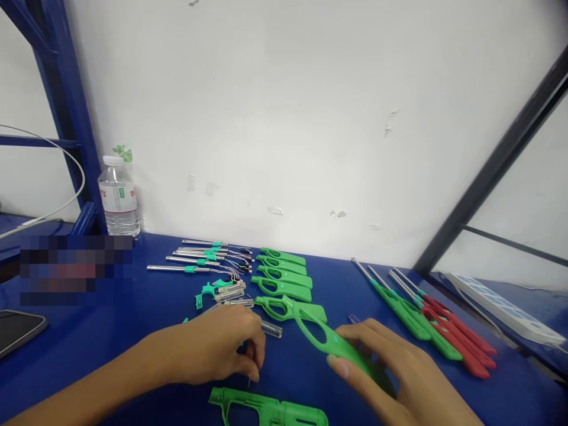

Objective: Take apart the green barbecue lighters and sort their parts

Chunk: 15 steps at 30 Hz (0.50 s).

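Observation:
My right hand (pixel 386 367) is closed around a green lighter casing half (pixel 326 337), its looped trigger end pointing to the far left. With fingertips pinched together, my left hand (pixel 235 346) hovers above the table; a thin sliver shows under the fingers, too small to name. Just below it lies another green casing half (pixel 270 408), inner side up, cut off by the bottom edge. Beyond the left hand are clear fuel tanks (pixel 239 302) and teal trigger pieces (pixel 206 290), partly hidden by the hand.
Several green casing halves (pixel 284 288) form a column on the blue table (pixel 168 331). Metal lighter tubes with wires (pixel 177 268) lie left of them. Green (pixel 406 310) and red lighters (pixel 461 349) lie at right, near a power strip (pixel 506 307). A water bottle (pixel 119 204) and phone (pixel 20 331) are left.

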Each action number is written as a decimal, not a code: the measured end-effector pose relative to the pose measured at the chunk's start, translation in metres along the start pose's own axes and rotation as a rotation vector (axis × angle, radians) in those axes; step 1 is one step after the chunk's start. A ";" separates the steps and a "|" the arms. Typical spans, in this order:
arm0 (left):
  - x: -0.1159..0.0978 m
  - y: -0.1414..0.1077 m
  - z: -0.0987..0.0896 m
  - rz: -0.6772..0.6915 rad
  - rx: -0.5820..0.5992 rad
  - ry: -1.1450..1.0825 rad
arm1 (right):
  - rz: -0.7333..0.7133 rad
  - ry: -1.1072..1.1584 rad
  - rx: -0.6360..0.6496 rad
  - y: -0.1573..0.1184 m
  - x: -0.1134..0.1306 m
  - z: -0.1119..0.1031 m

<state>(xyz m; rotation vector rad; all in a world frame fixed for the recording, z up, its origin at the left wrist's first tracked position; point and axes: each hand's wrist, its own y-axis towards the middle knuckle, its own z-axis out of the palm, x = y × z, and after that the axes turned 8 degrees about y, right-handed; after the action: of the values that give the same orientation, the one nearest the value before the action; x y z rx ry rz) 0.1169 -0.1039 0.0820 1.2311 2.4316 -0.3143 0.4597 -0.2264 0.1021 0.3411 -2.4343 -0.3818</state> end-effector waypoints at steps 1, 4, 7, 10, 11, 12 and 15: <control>0.001 -0.001 -0.004 0.012 0.021 -0.008 | -0.005 -0.002 0.004 0.001 0.000 0.000; 0.003 -0.002 -0.010 0.033 0.057 -0.004 | -0.002 0.001 0.012 0.001 -0.002 0.000; 0.001 -0.003 -0.009 0.025 0.062 0.033 | 0.013 0.020 0.027 0.001 -0.002 0.003; -0.006 -0.005 -0.003 0.008 0.043 0.097 | 0.009 0.020 0.040 0.001 0.002 0.004; -0.008 -0.006 -0.001 0.005 0.040 0.121 | 0.005 0.010 0.040 0.002 0.003 0.004; -0.009 -0.007 0.001 0.005 0.040 0.146 | 0.000 -0.002 0.043 0.001 0.005 0.004; -0.006 -0.006 0.003 -0.005 0.031 0.241 | -0.023 -0.047 0.046 0.000 0.008 0.003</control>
<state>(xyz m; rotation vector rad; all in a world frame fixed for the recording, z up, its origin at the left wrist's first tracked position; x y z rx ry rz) 0.1156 -0.1129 0.0825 1.3457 2.6406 -0.2168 0.4522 -0.2283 0.1045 0.3840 -2.4905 -0.3473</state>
